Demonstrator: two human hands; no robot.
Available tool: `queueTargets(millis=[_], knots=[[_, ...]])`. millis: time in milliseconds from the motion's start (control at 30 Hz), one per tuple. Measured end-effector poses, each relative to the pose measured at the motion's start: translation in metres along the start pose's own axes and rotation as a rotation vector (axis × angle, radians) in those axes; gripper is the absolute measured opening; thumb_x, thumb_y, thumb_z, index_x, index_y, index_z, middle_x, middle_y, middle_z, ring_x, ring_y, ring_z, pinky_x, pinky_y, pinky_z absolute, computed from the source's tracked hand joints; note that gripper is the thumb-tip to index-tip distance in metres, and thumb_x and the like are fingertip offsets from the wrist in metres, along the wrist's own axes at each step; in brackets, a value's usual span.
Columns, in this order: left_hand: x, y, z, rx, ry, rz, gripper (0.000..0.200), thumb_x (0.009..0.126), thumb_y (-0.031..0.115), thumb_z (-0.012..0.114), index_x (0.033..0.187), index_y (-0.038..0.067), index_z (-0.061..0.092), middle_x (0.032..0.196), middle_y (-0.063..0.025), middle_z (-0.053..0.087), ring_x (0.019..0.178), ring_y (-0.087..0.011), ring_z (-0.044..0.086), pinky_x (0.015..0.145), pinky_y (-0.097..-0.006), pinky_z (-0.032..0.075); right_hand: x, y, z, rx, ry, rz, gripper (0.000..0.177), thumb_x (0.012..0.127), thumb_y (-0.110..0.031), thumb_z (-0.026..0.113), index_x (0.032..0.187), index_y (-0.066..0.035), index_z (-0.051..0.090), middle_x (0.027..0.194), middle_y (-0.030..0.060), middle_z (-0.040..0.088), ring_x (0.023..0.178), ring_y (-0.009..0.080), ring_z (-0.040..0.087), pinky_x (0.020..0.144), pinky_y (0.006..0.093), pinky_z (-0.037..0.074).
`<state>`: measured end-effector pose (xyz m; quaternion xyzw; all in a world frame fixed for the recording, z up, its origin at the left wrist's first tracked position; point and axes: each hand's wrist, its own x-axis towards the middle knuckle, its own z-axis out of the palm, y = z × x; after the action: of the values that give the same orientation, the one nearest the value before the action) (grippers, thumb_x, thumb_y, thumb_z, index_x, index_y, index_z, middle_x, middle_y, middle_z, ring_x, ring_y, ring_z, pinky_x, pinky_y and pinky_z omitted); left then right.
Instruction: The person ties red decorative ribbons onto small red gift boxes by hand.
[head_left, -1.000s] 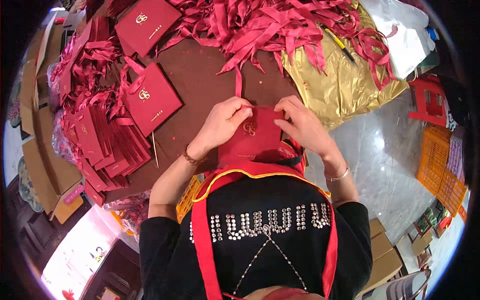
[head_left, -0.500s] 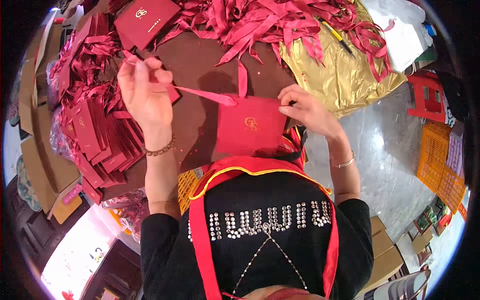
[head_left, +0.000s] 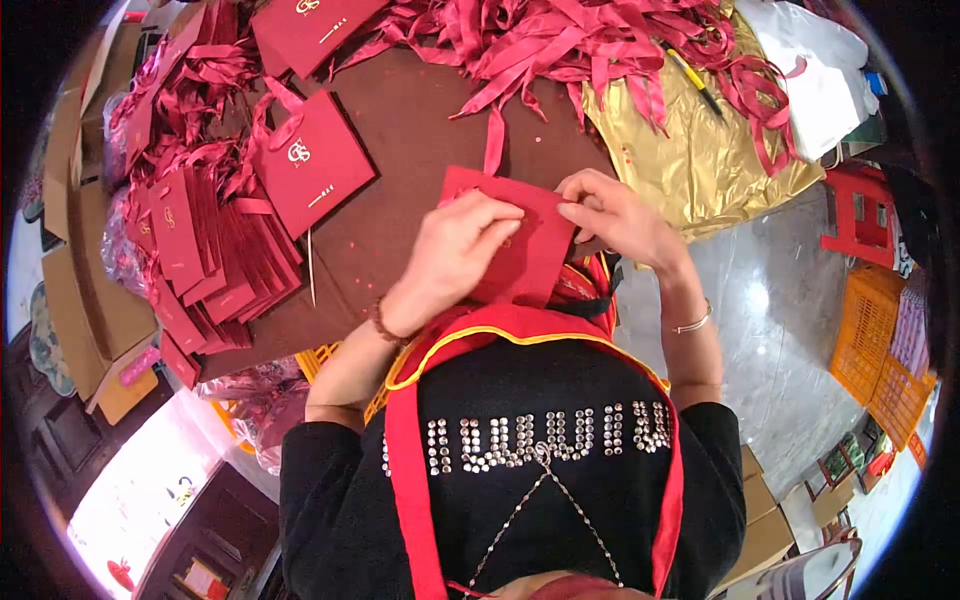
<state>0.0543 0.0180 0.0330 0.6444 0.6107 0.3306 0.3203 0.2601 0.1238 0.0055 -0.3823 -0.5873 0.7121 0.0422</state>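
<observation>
A dark red bag point(head_left: 525, 260) lies at the table edge in front of my body, partly covered by my hands. My left hand point(head_left: 460, 240) is over its upper left part, fingers pinched together; whether a ribbon is between them is hidden. With closed fingers my right hand point(head_left: 610, 215) grips the bag's right edge. Just above the bag a loose red ribbon point(head_left: 494, 140) hangs down from the ribbon pile. Another red bag point(head_left: 315, 165) with a gold logo and a ribbon handle lies to the left of my hands.
Stacked red bags point(head_left: 215, 270) cover the table's left side. Red ribbons point(head_left: 540, 45) are heaped at the back, beside gold wrapping point(head_left: 690, 150) with a yellow-black pen point(head_left: 693, 80) on it. Orange crates point(head_left: 865, 320) and a red stool point(head_left: 858, 215) stand on the right.
My left hand has moved right and down from the raised ribbon onto the bag. The bag has turned and is more covered. The logo bag at the left now shows fully. The view has shifted slightly.
</observation>
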Motion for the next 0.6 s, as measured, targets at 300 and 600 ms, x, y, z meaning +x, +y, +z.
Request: queueTargets(millis=[300,600], knots=[[0.004,-0.003,0.016,-0.038,0.096,-0.121,0.01,0.082,0.004,0.063,0.091,0.0,0.064,0.082,-0.0124,0.064,0.072,-0.0223,0.063,0.065,-0.0311,0.048,0.004,-0.007,0.006,-0.355,0.089,-0.164,0.03,0.078,-0.02,0.071,0.09,-0.003,0.05,0.062,-0.0034,0.043,0.058,0.004,0.04,0.048,0.0244,0.032],[0.008,-0.009,0.025,-0.088,0.123,-0.102,0.009,0.084,0.007,0.059,0.091,0.001,0.062,0.082,-0.0152,0.062,0.073,-0.0302,0.062,0.064,-0.0362,0.048,0.004,-0.009,0.01,-0.289,0.078,-0.083,0.038,0.078,-0.02,0.071,0.109,-0.001,0.06,0.063,-0.0015,0.05,0.055,0.0053,0.043,0.048,0.0237,0.036]])
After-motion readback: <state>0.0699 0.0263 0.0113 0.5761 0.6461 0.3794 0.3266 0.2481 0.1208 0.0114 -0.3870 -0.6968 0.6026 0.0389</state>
